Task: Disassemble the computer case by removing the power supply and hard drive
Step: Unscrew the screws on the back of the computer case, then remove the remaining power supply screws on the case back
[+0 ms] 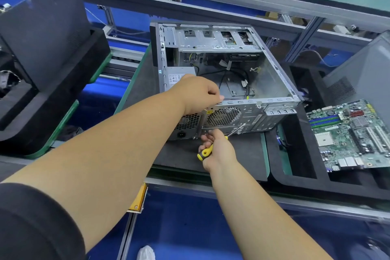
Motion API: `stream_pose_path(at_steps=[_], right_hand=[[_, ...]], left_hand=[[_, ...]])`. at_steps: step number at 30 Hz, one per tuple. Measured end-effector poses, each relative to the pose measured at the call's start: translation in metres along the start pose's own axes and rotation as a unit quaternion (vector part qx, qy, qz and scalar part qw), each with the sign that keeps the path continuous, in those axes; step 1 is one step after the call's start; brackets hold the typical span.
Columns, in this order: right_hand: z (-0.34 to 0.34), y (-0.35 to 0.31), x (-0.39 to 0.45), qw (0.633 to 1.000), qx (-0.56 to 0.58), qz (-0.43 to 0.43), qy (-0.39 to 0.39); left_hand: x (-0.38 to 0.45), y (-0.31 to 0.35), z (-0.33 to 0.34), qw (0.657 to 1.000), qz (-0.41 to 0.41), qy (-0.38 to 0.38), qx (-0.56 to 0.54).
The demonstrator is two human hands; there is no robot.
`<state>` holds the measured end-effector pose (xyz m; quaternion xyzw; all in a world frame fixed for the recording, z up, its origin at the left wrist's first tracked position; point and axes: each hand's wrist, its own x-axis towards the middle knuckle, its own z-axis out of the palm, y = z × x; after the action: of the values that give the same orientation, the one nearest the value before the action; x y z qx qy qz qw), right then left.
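An open metal computer case [274, 74] lies on its side on a dark mat, its rear panel facing me. The grey power supply [177, 76] sits in its near left corner; its fan grille [223, 116] and socket show at the rear. My left hand [200, 93] rests over the case's rear top edge above the power supply, fingers curled on the rim. My right hand [217, 150] grips a yellow-and-black screwdriver [205, 152], whose shaft points up and right at the rear panel below the fan grille. A drive cage [211, 40] spans the far side.
A green motherboard [350, 135] lies in a black foam tray [299, 167] to the right. Black foam trays and a dark panel [46, 34] stand on the left. An aluminium conveyor frame [190, 8] runs behind the case. Loose black cables lie inside the case.
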<state>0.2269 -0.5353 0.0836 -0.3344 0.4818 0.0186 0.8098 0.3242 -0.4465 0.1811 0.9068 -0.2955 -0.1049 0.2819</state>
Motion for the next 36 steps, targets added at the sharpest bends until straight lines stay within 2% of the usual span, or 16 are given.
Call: stream_pose_path(at_steps=[5,9,13,16,20,23,27,29,31,36], right_hand=[[-0.044,-0.025,-0.004,0.997,-0.012,-0.065,0.03],[-0.087,-0.07,0.001,0.988,-0.03,-0.138,0.067],[-0.128,-0.121,0.02,0.979,-0.057,-0.171,0.097],[-0.151,-0.151,0.037,0.978,-0.093,-0.152,0.109],[-0.169,-0.175,0.053,0.979,-0.116,-0.14,0.096],[-0.178,-0.189,0.055,0.979,-0.115,-0.145,0.092],[-0.178,-0.219,0.036,0.967,-0.148,-0.199,0.049],[-0.172,-0.237,0.017,0.946,-0.185,-0.267,-0.001],[-0.165,-0.254,-0.006,0.905,-0.243,-0.345,-0.045],[-0.143,-0.284,-0.06,0.756,-0.399,-0.51,-0.098]], left_hand=[[0.003,0.0,0.0,0.998,-0.022,-0.01,-0.055],[0.009,0.003,-0.001,0.995,-0.068,-0.028,-0.068],[0.019,0.017,-0.006,0.994,-0.087,-0.054,0.026],[0.026,0.032,-0.002,0.987,-0.098,-0.05,0.12],[0.03,0.051,0.008,0.978,-0.108,0.031,0.177],[0.034,0.068,0.01,0.968,-0.106,0.123,0.193],[0.036,0.101,0.005,0.963,-0.055,0.24,0.113],[0.035,0.12,0.001,0.958,-0.009,0.268,0.103],[0.034,0.138,-0.001,0.95,0.037,0.284,0.122],[0.032,0.167,0.004,0.927,0.117,0.292,0.205]])
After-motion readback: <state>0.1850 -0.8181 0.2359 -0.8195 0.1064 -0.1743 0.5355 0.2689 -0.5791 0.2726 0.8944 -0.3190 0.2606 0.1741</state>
